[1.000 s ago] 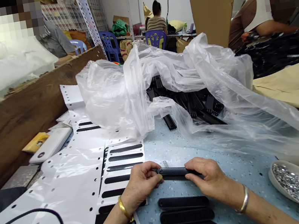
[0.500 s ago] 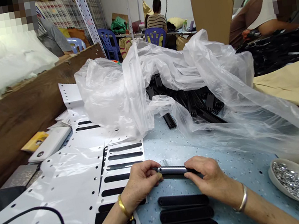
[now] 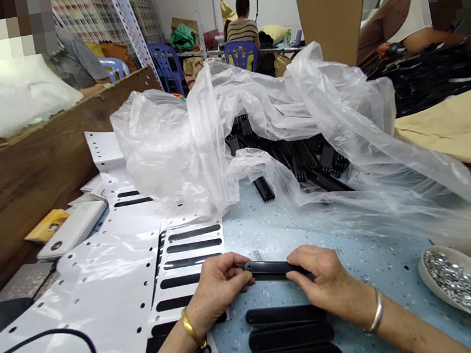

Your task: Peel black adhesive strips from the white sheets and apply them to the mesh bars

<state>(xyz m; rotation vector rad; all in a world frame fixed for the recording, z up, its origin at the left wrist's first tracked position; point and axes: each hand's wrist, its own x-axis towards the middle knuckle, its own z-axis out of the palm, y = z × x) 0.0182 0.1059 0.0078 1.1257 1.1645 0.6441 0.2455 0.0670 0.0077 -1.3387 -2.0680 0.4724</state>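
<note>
My left hand (image 3: 220, 286) and my right hand (image 3: 322, 277) both grip one narrow black plastic bar (image 3: 269, 268), each at one end, just above the pale blue tabletop (image 3: 369, 274). Right below my hands lies a row of similar black bars (image 3: 291, 336), laid side by side. To the left sits a white perforated sheet with black slot-shaped stickers (image 3: 192, 256). A gold bangle circles my left wrist and a silver one my right.
A big crumpled clear plastic bag (image 3: 255, 131) holds a heap of black parts (image 3: 300, 159) behind my hands. A white dish of small shiny pieces (image 3: 464, 286) stands at the right. A wooden board (image 3: 36, 173) borders the left. Other people sit at the back and right.
The bar has been turned slightly between my fingers; its shiny glint from half a second ago is gone. The view has shifted a little downward. My hands stay in place.
</note>
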